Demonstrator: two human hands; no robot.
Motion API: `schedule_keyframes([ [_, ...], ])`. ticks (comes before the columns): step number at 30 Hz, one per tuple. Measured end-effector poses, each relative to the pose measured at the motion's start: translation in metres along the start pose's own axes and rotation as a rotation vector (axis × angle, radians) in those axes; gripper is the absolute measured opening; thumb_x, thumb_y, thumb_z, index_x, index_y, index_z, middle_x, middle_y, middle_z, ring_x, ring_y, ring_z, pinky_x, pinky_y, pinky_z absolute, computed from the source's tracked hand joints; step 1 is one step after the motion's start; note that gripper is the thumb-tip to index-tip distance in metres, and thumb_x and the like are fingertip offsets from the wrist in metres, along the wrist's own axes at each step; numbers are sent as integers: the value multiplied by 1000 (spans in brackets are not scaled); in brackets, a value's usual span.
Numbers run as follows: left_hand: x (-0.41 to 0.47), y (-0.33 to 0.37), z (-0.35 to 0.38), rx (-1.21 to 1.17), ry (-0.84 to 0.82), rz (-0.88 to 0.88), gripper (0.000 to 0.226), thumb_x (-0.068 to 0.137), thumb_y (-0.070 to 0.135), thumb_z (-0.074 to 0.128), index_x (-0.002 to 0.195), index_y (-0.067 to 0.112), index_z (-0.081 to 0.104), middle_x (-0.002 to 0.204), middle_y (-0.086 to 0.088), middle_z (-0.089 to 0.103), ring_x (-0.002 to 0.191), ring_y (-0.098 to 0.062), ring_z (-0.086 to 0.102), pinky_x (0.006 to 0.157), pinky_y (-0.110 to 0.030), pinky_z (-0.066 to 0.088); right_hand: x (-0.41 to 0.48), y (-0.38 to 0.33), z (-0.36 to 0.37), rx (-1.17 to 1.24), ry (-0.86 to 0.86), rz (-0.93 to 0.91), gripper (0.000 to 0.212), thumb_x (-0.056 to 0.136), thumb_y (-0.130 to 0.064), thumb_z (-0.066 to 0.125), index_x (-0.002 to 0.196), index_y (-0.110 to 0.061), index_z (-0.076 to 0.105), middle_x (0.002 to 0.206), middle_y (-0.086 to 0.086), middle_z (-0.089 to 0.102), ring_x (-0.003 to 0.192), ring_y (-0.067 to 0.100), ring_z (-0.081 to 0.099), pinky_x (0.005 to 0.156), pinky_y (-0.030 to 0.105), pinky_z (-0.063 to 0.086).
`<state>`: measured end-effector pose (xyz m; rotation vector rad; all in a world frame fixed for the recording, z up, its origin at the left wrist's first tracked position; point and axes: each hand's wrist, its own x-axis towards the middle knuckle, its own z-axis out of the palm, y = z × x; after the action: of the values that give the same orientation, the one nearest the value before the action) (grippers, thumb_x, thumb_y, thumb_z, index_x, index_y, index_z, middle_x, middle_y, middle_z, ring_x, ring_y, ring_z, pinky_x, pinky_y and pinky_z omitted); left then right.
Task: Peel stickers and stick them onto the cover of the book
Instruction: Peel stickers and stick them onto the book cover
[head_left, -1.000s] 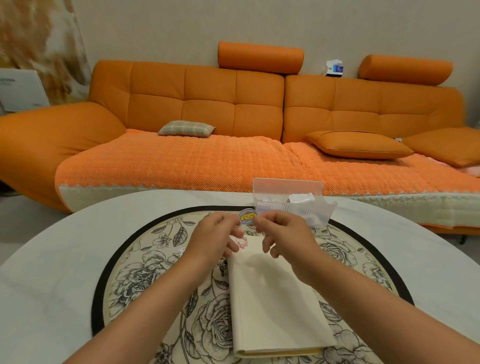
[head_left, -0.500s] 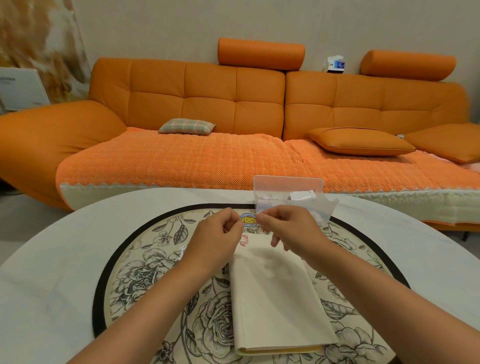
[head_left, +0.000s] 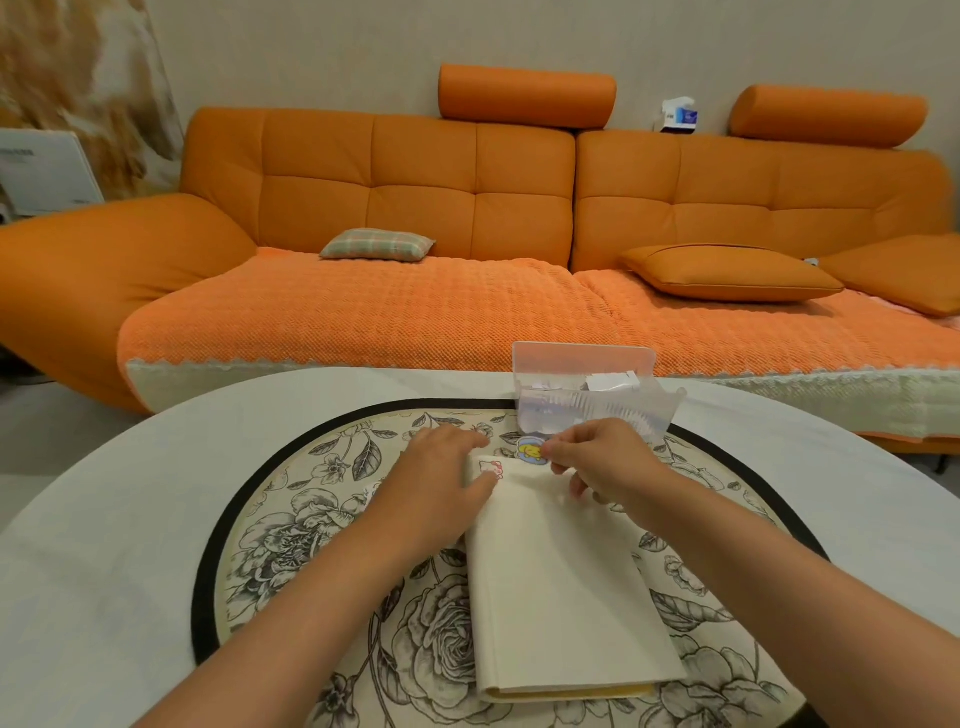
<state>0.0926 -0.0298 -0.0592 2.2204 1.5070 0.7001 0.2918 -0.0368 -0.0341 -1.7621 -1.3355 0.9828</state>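
The cream book (head_left: 561, 587) lay closed on the floral mat (head_left: 291, 519) in the middle of the table (head_left: 104, 571), its spine running from the near edge toward the far edge. 1 pink sticker (head_left: 491, 467) already sat at the cover's far left corner. The left hand (head_left: 441, 478) lay flat with straight fingers on that corner, just beside the pink sticker, holding nothing. The right hand (head_left: 602, 457) pinched a round blue and yellow sticker (head_left: 530, 449) between thumb and fingertip at the cover's far edge. Whether its backing was off could not be told.

The main risk seemed to be placement. The round sticker hung partly past the cover's far edge, so pressing it there could have left half of it on the mat. It was also close to the pink sticker, and a small drift left could have overlapped the 2. A limp sticker might have folded onto itself or clung to the fingertip. The clear box (head_left: 582, 364), standing near the far edge of the table just beyond the right hand, could have been knocked.
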Motion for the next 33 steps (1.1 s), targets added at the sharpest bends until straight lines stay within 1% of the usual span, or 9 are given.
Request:
schedule_keyframes([
  [3, 2, -5, 10, 85, -107, 55, 57, 97, 44, 54, 149, 27, 41, 149, 11, 43, 140, -12, 28, 117, -32, 25, 3, 5, 4, -18, -18, 33, 21, 89, -20, 73, 72, -9, 71, 65, 4, 64, 40, 16, 50, 36, 16, 33],
  [7, 6, -11, 17, 79, -155, 61, 59, 96, 49, 53, 149, 28, 39, 143, 11, 42, 137, -12, 32, 115, -34, 30, 5, 7, 12, -92, -17, 24, 28, 83, -31, 77, 64, -11, 70, 59, 5, 67, 42, 18, 51, 40, 18, 34],
  [12, 8, -13, 19, 89, -139, 76, 58, 94, 50, 54, 147, 29, 41, 139, 11, 43, 134, -11, 34, 112, -32, 31, 9, 9, 15, -155, -6, 25, 31, 85, -30, 75, 60, -13, 67, 46, -3, 59, 38, 14, 46, 37, 13, 30],
  [19, 8, -13, 21, 95, -122, 85, 58, 95, 50, 54, 147, 28, 42, 138, 11, 43, 132, -10, 35, 111, -31, 32, 14, 12, 18, -175, 1, 34, 24, 82, -25, 73, 64, -8, 73, 60, 10, 68, 41, 15, 46, 47, 20, 37],
  [22, 7, -12, 21, 105, -115, 94, 58, 95, 49, 53, 147, 28, 41, 139, 12, 42, 133, -10, 34, 111, -30, 31, 16, 14, 20, -230, 23, 22, 25, 81, -26, 73, 64, -8, 73, 55, 4, 65, 39, 12, 45, 50, 23, 39],
  [26, 5, -10, 20, 197, -38, 194, 57, 95, 46, 55, 147, 29, 41, 148, 13, 34, 140, -9, 23, 116, -32, 23, 17, 16, 25, -341, 60, -13, 27, 77, -32, 73, 63, -9, 74, 53, 0, 68, 50, 14, 55, 56, 29, 48],
  [29, 4, -7, 19, 224, -28, 312, 39, 96, 36, 55, 133, 26, 59, 140, 13, 45, 135, -8, 30, 116, -33, 25, 17, 16, 28, -448, 90, -65, 28, 74, -38, 76, 60, -14, 71, 50, -4, 65, 56, 11, 60, 57, 31, 51],
  [31, 5, -5, 19, 234, -68, 327, 34, 98, 34, 51, 128, 25, 63, 131, 15, 53, 129, -6, 36, 113, -33, 30, 13, 15, 28, -514, 120, -93, 27, 75, -43, 76, 61, -20, 69, 58, -8, 67, 66, 10, 63, 59, 28, 48],
  [33, 5, -6, 19, 248, -102, 327, 34, 99, 34, 48, 129, 25, 62, 128, 16, 55, 126, -6, 38, 110, -32, 34, 7, 15, 28, -629, 173, -150, 24, 78, -50, 73, 75, -27, 70, 78, -11, 70, 82, 12, 65, 65, 27, 48],
])
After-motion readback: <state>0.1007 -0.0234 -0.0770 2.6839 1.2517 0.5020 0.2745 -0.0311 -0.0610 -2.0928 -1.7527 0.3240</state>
